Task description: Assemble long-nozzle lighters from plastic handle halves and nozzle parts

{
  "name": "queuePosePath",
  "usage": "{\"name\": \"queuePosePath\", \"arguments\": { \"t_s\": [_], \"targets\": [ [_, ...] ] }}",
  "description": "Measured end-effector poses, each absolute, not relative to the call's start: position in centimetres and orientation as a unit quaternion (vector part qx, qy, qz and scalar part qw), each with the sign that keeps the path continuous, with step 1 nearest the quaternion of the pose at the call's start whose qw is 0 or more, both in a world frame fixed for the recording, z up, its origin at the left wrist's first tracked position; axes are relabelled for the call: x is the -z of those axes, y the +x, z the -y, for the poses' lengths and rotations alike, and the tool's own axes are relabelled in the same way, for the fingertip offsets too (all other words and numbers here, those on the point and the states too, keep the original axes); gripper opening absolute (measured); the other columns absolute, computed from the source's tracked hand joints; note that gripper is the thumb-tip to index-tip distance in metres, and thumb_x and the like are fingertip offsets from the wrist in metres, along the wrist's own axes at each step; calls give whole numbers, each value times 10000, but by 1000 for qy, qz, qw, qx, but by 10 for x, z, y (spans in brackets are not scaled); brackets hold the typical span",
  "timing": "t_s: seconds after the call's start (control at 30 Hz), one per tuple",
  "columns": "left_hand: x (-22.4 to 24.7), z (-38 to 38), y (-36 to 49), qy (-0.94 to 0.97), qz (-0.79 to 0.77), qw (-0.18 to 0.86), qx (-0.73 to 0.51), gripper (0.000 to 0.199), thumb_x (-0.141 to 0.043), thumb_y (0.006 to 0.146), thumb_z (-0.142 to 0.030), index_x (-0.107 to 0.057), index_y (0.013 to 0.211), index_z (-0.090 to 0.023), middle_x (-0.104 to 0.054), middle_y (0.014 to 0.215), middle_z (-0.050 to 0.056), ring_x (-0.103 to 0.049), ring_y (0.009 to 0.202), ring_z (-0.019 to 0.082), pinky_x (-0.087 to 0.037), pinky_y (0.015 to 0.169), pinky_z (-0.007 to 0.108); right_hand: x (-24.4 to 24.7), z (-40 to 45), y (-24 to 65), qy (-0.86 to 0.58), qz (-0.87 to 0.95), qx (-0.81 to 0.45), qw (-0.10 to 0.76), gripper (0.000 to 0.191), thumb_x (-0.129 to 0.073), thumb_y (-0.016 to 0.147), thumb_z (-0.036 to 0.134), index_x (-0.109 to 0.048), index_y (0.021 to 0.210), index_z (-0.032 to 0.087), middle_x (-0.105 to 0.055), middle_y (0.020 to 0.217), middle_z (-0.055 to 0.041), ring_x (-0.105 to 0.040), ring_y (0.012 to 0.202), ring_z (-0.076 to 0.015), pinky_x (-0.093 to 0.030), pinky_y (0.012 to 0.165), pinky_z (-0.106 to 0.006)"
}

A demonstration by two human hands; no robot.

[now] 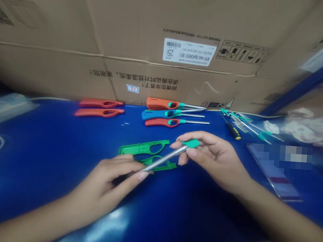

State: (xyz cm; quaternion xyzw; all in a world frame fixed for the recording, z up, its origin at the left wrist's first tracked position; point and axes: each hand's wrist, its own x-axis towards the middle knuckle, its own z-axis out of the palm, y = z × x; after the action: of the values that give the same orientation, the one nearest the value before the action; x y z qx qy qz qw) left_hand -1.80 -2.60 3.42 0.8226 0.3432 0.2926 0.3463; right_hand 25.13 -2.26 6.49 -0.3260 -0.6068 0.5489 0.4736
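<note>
Between my two hands a silver metal tube [164, 159] slants up to the right, with a teal plastic piece [191, 143] at its upper end. My left hand [113, 180] pinches the tube's lower end between thumb and fingers. The thumb and fingers of my right hand [217, 156] are closed around the teal piece. Behind the tube lie two green lighter shell halves, one farther back [140, 148] and one nearer [165, 167], partly hidden by my left hand and the tube.
Behind are an orange lighter [159, 104], a blue one [156, 114] and a red one [157, 123]. Red shells [95, 112] lie left. A screwdriver [234, 131], metal tubes with teal parts [249, 125] and a phone [275, 173] lie right. Cardboard [129, 30] stands behind the blue table [38, 145].
</note>
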Motion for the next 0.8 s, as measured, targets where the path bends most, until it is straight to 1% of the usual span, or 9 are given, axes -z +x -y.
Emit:
{"name": "queuePosePath", "arguments": {
  "t_s": [0.07, 0.13, 0.3, 0.4, 0.5, 0.57, 0.67, 0.73, 0.8],
  "targets": [
    [-36, 30, -17, 797, -333, 426, -267, 202, -529, 1028, -279, -724, 1040, -228, -626, 686, -42, -575, 579, 72, -439, 569, 175, -66, 25, 251, -331, 612, -541, 472, 207, -699, 912, 125, -738, 1097, 211, -784, 976, -25, -746, 775, -108, -629, 767, -236],
    [-37, 33, -17, 769, -325, 498, -234, 247, -496, 1044, -314, -721, 1083, -222, -606, 635, -48, -561, 521, 64, -431, 524, 159, -65, 26, 251, -326, 619, -539, 469, 216, -725, 889, 128, -759, 1083, 219, -787, 1009, -27, -745, 770, -104, -634, 765, -229],
    [-34, 35, -15, 715, -316, 589, -205, 338, -461, 1056, -410, -722, 1075, -197, -656, 617, -22, -563, 549, 88, -445, 565, 181, -65, 27, 250, -291, 624, -546, 478, 197, -756, 865, 147, -792, 1036, 237, -775, 960, -12, -716, 809, -91, -609, 703, -170],
    [-29, 34, -12, 692, -299, 629, -190, 368, -447, 1060, -437, -721, 1056, -192, -679, 639, -12, -574, 580, 96, -456, 609, 199, -67, 29, 248, -272, 612, -577, 468, 160, -767, 861, 164, -800, 1005, 226, -782, 946, -19, -706, 765, -81, -602, 693, -166],
    [-24, 35, -9, 690, -276, 642, -188, 356, -460, 1058, -428, -722, 1036, -189, -678, 655, -10, -604, 643, 104, -482, 705, 217, -68, 30, 247, -261, 614, -597, 446, 152, -759, 876, 181, -795, 1021, 205, -791, 963, -34, -709, 738, -76, -603, 719, -181],
    [-22, 35, -8, 697, -268, 638, -189, 341, -469, 1057, -417, -724, 1033, -192, -673, 670, -10, -611, 675, 106, -485, 747, 223, -69, 32, 249, -253, 633, -591, 431, 161, -751, 885, 189, -787, 1042, 192, -793, 991, -46, -720, 769, -86, -602, 745, -193],
    [-20, 34, -8, 707, -271, 626, -186, 328, -476, 1055, -410, -726, 1026, -200, -653, 688, -11, -601, 691, 107, -476, 728, 216, -73, 34, 252, -231, 670, -567, 419, 166, -727, 904, 184, -773, 1063, 164, -791, 1031, -71, -735, 813, -107, -607, 761, -217],
    [-19, 33, -8, 715, -273, 617, -183, 321, -477, 1055, -407, -726, 1030, -206, -626, 683, -17, -585, 678, 105, -463, 691, 207, -75, 37, 253, -220, 701, -542, 407, 169, -708, 914, 168, -762, 1067, 119, -792, 1032, -105, -750, 836, -133, -616, 770, -243],
    [-19, 32, -7, 725, -274, 605, -182, 324, -475, 1055, -401, -728, 1007, -204, -600, 679, -20, -568, 674, 105, -454, 682, 206, -76, 40, 251, -215, 748, -496, 385, 195, -703, 908, 138, -749, 1087, 72, -793, 1034, -139, -762, 901, -163, -615, 815, -265]
  ]
}}
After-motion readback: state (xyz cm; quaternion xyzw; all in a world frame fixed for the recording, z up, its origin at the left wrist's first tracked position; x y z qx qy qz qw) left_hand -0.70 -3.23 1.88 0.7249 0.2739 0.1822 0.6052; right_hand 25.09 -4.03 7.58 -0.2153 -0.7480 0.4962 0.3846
